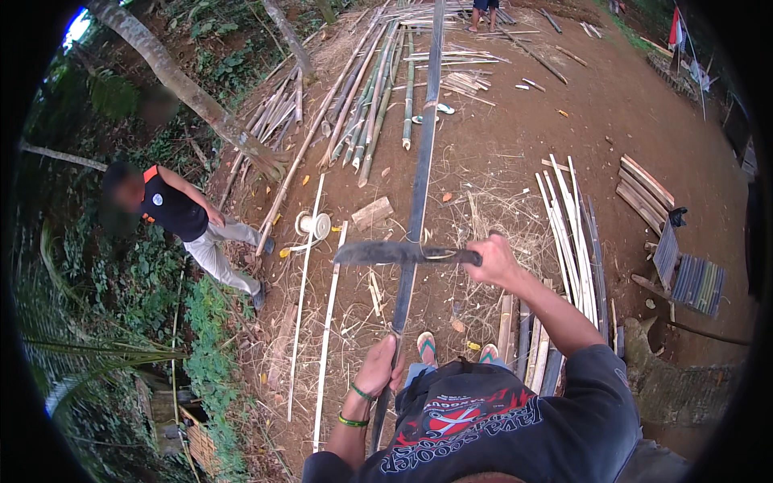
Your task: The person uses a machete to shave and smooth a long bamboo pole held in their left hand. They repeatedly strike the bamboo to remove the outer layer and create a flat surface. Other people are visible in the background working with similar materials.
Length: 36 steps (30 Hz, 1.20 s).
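My right hand (493, 262) is closed round the handle of a machete (370, 253). Its dark, broad blade points left and lies across a long, dark split bamboo strip (422, 177). Lower down, my left hand (377, 369) has its fingers wrapped round that same strip, which runs from beside my body up past the top of the picture. A thin curled shaving shows where blade and strip cross. How deep the edge sits in the bamboo I cannot tell.
Pale bamboo strips (326, 338) lie left of me, others (576, 241) to the right. A white spool (312, 225) and a wood block (372, 213) rest on the dirt. Bamboo poles (378, 105) are heaped ahead. A person (189, 209) stands at left, near a tree trunk (193, 84).
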{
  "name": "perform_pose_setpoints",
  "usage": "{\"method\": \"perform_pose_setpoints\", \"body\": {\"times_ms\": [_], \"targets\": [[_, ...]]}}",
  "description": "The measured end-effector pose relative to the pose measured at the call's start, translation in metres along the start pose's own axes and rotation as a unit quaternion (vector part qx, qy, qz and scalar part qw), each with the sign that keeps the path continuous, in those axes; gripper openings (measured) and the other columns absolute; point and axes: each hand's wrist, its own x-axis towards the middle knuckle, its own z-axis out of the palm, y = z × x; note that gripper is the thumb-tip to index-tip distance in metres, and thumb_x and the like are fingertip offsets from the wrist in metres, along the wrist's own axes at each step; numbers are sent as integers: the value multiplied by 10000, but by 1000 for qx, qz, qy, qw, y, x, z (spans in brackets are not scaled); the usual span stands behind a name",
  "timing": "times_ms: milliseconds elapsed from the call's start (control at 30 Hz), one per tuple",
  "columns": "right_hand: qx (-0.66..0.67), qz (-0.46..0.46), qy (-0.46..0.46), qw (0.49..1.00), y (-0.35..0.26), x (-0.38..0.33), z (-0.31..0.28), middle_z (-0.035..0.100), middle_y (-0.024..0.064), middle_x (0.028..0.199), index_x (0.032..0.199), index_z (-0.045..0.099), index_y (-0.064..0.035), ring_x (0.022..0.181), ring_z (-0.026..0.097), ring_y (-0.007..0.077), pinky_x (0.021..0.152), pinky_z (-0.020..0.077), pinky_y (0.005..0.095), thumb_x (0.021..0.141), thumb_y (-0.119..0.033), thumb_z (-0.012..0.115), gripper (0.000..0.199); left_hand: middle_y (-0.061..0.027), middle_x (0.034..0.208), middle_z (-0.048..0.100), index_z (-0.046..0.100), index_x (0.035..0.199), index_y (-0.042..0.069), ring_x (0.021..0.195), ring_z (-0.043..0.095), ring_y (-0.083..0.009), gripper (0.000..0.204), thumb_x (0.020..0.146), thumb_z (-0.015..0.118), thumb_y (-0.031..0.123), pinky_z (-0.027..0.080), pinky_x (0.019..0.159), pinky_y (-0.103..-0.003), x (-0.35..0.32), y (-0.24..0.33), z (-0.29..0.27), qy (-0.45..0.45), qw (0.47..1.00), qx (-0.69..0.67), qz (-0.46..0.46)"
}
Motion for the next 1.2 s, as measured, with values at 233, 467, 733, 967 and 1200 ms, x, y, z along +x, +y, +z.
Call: {"method": "perform_pose_setpoints", "body": {"times_ms": [233, 467, 733, 967, 1200], "targets": [[-16, -88, -64, 994, -44, -20, 7, 582, 131, 487, 589, 623, -67, 407, 577, 284, 482, 497, 406, 693, -212, 642, 179, -16, 514, 408, 422, 877, 72, 352, 407, -114, 432, 1073, 265, 423, 352, 331, -236, -6, -8, -5, 33, 998, 25, 51], [-46, 122, -35, 991, 28, 14, -19, 525, 39, 429, 609, 645, -92, 349, 499, 174, 401, 428, 326, 717, -204, 628, 157, -29, 518, 426, 397, 870, 77, 355, 428, -125, 407, 1078, 249, 394, 372, 333, -245, -23, -12, 1, 23, 999, -11, 22], [8, -9, -28, 1000, -10, 17, -17, 572, 87, 476, 657, 667, -51, 378, 529, 230, 459, 463, 366, 715, -194, 621, 161, -37, 524, 429, 408, 875, 74, 374, 446, -138, 386, 1080, 272, 372, 385, 355, -262, -32, -42, -12, 42, 996, 69, 37], [-10, 87, -73, 993, 6, 24, -18, 558, 93, 469, 682, 677, -47, 392, 529, 196, 445, 455, 375, 709, -183, 614, 152, -30, 525, 437, 413, 863, 74, 379, 453, -129, 390, 1078, 283, 372, 388, 361, -257, -35, -46, -6, 31, 1000, 3, 4], [21, 169, -77, 982, 30, 65, -34, 665, 172, 638, 809, 745, -69, 583, 680, 282, 598, 545, 399, 743, -254, 646, 220, -24, 531, 455, 422, 816, 69, 398, 475, -118, 403, 1077, 304, 353, 407, 381, -253, -47, -52, -16, 76, 996, 34, 5]]}}
